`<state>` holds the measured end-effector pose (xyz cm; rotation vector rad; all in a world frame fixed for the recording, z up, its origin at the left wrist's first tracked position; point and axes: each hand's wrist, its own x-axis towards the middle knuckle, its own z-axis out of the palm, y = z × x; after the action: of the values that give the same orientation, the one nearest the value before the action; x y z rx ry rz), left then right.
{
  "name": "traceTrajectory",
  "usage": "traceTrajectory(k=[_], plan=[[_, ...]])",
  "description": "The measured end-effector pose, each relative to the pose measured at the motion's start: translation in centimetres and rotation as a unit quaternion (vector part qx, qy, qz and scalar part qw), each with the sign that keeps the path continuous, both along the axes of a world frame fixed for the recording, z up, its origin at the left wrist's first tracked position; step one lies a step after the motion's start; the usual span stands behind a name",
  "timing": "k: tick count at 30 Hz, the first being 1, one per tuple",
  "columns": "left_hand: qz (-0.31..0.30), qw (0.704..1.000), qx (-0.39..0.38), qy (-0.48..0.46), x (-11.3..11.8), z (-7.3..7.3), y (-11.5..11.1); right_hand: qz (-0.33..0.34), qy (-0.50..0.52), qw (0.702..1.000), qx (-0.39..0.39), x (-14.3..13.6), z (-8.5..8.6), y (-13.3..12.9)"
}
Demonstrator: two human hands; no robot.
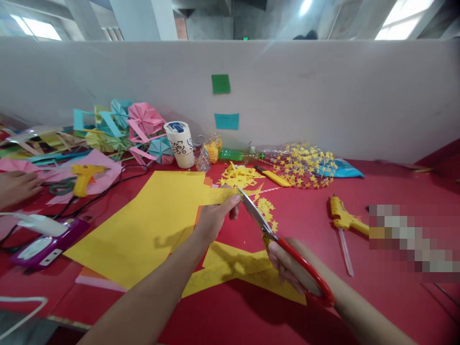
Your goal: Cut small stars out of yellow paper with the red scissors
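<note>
My left hand (212, 218) pinches a yellow paper strip (215, 195) that has faint pencil lines on it. In my right hand (287, 263) is a pair of scissors (305, 273) with red handles, its blades pointing up and left at the strip's right end. From this angle I cannot tell whether the blades touch the paper. Below my hands lie marked yellow paper pieces (237, 263). Just beyond the blades are small cut yellow stars (266, 209) and a heap of yellow scraps (239, 175). Large yellow sheets (143, 225) spread out at the left.
A yellow glue gun (343, 215) lies at right, another glue gun (83, 177) at left near a purple power strip (46, 244). Behind stand a white cup (179, 146), a yellow cutter knife (275, 177) and a star-covered bottle (305, 163). Another person's hand (17, 189) rests far left.
</note>
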<state>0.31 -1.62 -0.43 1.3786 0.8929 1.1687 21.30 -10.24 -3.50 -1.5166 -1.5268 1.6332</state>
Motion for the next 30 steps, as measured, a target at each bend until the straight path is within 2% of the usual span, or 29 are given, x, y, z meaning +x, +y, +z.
traceTrajectory(k=[5, 9, 17, 24, 30], plan=[[-0.002, 1.000, -0.023, -0.004, -0.2, 0.0, 0.0, -0.016, 0.017, 1.000, 0.013, -0.6, 1.5, -0.1], [0.004, 0.999, -0.037, -0.009, -0.3, -0.1, 0.1, -0.022, 0.005, 1.000, 0.014, -0.6, 1.9, -0.2], [0.005, 0.998, -0.008, -0.061, -0.1, -0.1, 0.3, -0.019, -0.028, 0.998, 0.045, -0.9, 3.1, -0.6], [0.002, 0.994, -0.022, -0.107, -0.1, 0.4, 0.6, -0.024, -0.042, 0.999, 0.024, -0.8, 3.2, -0.4], [0.023, 0.992, -0.029, -0.123, -0.3, 0.6, 0.9, -0.027, -0.044, 0.998, 0.023, -0.7, 3.4, -0.5]])
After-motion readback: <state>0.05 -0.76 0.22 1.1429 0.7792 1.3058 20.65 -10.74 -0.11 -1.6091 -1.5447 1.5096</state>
